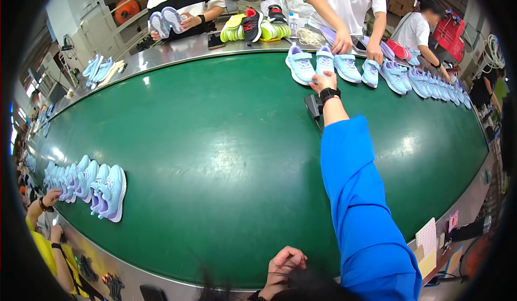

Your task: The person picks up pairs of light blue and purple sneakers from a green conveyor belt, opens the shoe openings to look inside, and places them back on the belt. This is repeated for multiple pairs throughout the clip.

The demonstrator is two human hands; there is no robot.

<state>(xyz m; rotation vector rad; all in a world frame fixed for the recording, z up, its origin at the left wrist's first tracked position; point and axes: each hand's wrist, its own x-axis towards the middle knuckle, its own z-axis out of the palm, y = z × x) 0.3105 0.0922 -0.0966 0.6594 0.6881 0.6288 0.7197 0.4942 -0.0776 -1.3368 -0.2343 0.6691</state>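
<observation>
Nearest, at six o'clock, the left hand (284, 267) rested curled on the steel edge (161, 277) of the green conveyor belt (215, 150), grasping nothing. At eight o'clock a row of light-blue sneakers (86, 185) lay on the belt. Farther out, at twelve o'clock, the right hand (323, 80) — blue sleeve, black wristwatch (329, 93) — reached a light-blue sneaker (324, 59) and touched its heel; whether the fingers gripped it I could not tell. More sneakers (409, 77) ran toward two o'clock.

Shoes (325, 61) across belt (226, 155), beyond right hand (323, 81)
</observation>
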